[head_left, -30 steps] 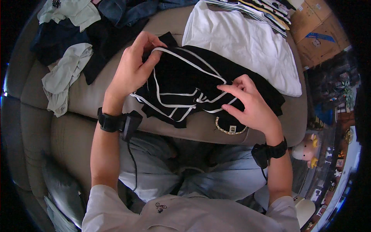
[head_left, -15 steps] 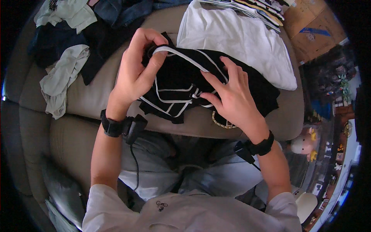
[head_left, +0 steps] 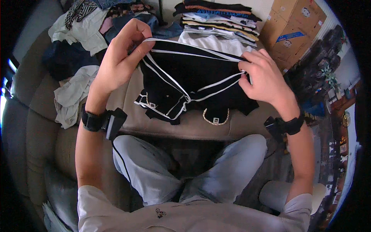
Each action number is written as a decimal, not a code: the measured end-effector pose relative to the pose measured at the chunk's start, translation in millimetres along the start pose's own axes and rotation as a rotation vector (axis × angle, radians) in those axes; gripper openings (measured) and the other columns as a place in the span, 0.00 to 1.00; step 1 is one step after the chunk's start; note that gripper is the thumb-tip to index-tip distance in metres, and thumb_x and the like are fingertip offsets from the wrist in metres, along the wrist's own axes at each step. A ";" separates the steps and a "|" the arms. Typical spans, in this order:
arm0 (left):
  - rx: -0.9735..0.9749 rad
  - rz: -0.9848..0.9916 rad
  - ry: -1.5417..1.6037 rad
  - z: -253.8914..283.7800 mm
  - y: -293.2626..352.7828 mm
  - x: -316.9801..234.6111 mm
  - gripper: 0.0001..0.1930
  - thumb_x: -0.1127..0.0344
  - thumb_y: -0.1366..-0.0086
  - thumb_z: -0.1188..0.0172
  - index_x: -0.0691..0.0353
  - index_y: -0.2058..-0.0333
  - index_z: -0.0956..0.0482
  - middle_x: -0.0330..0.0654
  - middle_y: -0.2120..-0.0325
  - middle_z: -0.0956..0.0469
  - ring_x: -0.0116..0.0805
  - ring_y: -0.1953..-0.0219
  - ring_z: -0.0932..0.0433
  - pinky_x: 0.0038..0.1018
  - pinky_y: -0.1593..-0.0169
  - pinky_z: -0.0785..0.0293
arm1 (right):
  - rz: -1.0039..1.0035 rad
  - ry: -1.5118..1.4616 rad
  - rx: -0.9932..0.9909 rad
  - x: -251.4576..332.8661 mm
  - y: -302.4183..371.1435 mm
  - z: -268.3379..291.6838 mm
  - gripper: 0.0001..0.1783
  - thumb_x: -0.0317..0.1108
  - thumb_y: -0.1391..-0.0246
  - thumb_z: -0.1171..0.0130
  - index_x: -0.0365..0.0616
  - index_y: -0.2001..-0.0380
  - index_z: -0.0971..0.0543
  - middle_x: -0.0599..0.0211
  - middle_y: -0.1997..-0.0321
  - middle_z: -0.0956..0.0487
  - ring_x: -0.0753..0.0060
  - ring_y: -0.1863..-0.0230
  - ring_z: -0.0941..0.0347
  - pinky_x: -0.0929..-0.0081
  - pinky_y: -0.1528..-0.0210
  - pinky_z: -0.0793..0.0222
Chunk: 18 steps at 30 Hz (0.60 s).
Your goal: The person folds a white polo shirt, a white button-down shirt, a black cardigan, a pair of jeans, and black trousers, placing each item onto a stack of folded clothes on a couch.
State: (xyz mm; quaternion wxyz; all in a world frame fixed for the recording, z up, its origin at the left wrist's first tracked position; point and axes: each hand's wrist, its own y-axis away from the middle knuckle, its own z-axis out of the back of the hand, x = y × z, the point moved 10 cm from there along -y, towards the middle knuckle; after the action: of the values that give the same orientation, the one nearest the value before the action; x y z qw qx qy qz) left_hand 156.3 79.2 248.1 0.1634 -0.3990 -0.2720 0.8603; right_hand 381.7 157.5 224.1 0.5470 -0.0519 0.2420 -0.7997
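Between my hands a black garment with white trim is stretched out, its top edge lifted above the brown cushioned seat. My left hand pinches the white-trimmed edge at the upper left, thumb pressed against bent fingers. At the right end of that edge, my right hand grips the cloth between thumb and fingers. White trim lines run down into a V and meet at a small white knot or bow. Gold chain-like trim with a small square piece borders a lower flap, and similar trim shows at the lower left.
Behind the garment lies a white folded cloth, partly hidden. A stack of folded clothes stands at the back, beside cardboard boxes. Loose clothes are heaped at the far left, with a pale crumpled garment nearer.
My hands have moved apart, the right one to the right and the left one leftward and up. The garment's bunched edge is now spread wide. The view has tilted farther back.
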 end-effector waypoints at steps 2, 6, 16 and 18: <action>-0.021 -0.031 0.077 1.3 -2.4 -4.1 0.03 0.74 0.31 0.49 0.63 0.61 0.33 0.34 0.68 0.30 0.22 0.65 0.33 0.19 0.59 0.35 | 0.059 -0.056 -0.015 0.9 4.2 22.4 0.07 0.31 0.57 0.40 0.38 0.79 0.21 0.58 0.69 0.25 0.54 0.62 0.28 0.62 0.55 0.33; -0.114 -0.078 0.456 -4.1 -1.1 -14.3 0.03 0.71 0.28 0.52 0.61 0.60 0.35 0.33 0.67 0.32 0.20 0.63 0.37 0.19 0.56 0.39 | 0.138 -0.240 0.108 0.2 10.4 52.2 0.07 0.28 0.56 0.36 0.35 0.78 0.24 0.56 0.72 0.25 0.53 0.66 0.26 0.63 0.62 0.31; 0.211 -0.179 0.374 34.6 -13.0 -102.8 0.18 0.78 0.46 0.49 0.61 0.55 0.32 0.36 0.59 0.31 0.25 0.55 0.32 0.18 0.50 0.38 | 0.004 -0.707 -0.097 -15.3 25.5 158.0 0.07 0.27 0.49 0.34 0.38 0.76 0.23 0.75 0.73 0.27 0.84 0.71 0.33 0.83 0.69 0.39; 0.331 -0.240 0.435 49.9 -15.2 -134.7 0.27 0.79 0.55 0.53 0.64 0.51 0.32 0.39 0.56 0.30 0.28 0.51 0.31 0.19 0.45 0.38 | -0.008 -0.798 -0.100 -16.3 25.8 187.3 0.06 0.29 0.46 0.37 0.41 0.74 0.23 0.77 0.72 0.28 0.85 0.69 0.33 0.86 0.66 0.40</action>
State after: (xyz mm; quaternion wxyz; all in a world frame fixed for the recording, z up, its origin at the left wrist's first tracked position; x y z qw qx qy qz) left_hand 203.2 7.3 364.3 0.3814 -0.5070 -0.1318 0.7617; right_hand 475.3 103.0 380.0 0.5917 -0.3857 0.0492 -0.7062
